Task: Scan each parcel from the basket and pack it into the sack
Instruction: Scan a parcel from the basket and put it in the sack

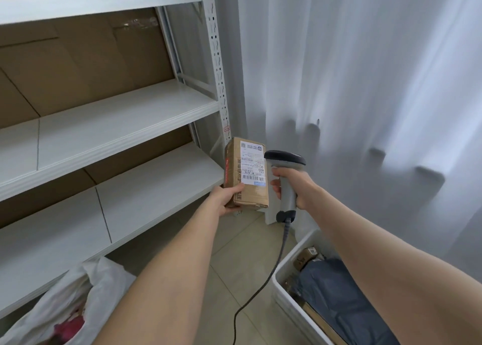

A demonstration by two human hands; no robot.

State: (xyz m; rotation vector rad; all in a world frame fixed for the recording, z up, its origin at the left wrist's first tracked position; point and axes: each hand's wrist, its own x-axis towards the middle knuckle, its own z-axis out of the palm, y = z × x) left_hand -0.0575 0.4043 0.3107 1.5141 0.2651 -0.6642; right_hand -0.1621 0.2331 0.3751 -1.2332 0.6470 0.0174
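both bare arms are reaching forward from the bottom of the view. the left hand [226, 198] is gripping the lower end of the parcel [246, 172], its thumb lying across the front face just under the label and the other fingers wrapping behind, out of sight. the right hand [292, 185] is curling its fingers tight round the pale grey handle of the scanner [284, 159], whose dark head is pointing left, just beside the parcel's right edge.

the parcel is being held upright in the air in front of the shelving's corner post. it is a small brown cardboard box, creased and taped, showing a white label with barcodes on the face turned to the camera and red print running down its left side.

a black cable [283, 243] is hanging from the scanner's base and trailing over the tiled floor [234, 253]. the white basket [294, 255] is sitting low on the right, holding a dark grey mailer [339, 300] and a small brown box [303, 258]; the right forearm is covering part of it. the white sack [86, 292] is lying open at lower left, below the white metal shelving [117, 118], with something pink inside. a pale curtain [365, 84] is hanging behind the hands.
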